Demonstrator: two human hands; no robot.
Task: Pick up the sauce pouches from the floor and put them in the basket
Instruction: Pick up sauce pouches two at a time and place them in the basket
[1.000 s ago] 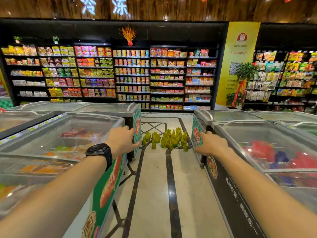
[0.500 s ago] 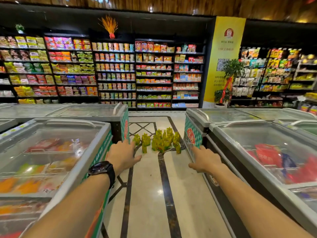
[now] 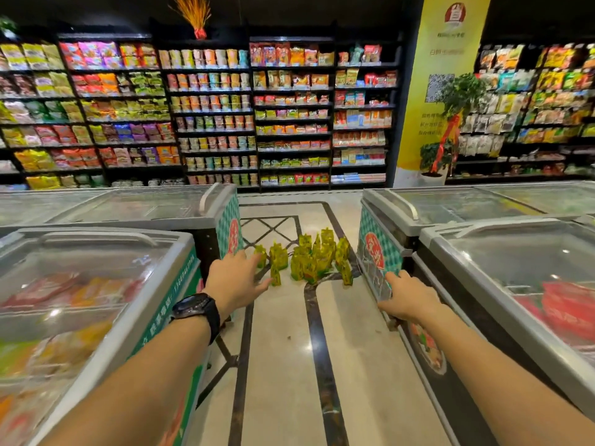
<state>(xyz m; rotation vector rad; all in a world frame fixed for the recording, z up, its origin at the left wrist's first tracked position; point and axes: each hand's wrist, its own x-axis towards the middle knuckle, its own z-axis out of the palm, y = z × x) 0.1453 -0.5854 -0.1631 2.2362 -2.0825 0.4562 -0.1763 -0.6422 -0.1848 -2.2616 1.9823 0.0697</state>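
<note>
Neither grip holds anything. The left hand [image 3: 236,281] is spread, fingers fanned forward, with a black wristwatch [image 3: 197,309] on its wrist; it is stretched out low over the aisle, and in the picture its fingertips overlap the nearest pouch, though the pouches look to lie farther off. The right hand [image 3: 407,297] is loosely spread too, palm down, near or on the corner of the right chest freezer [image 3: 483,252]; I cannot tell whether it touches.

The sauce pouches [image 3: 309,259], yellow-green and mostly standing upright, sit clustered on the marble floor [image 3: 280,365] in the gap between the left chest freezer [image 3: 106,252] and the right one, ahead of both hands. No basket shows in view.

The step in hand appears to be the approach. To do it well, get closer and lower before closing either grip. Take the front pouches first, the lone one nearest the left fingertips especially, since reaching over them would likely topple the row. Pinch each by its upper seam, or gather a few together, as the bodies probably give under pressure. The basket needs finding before the hands fill.
</note>
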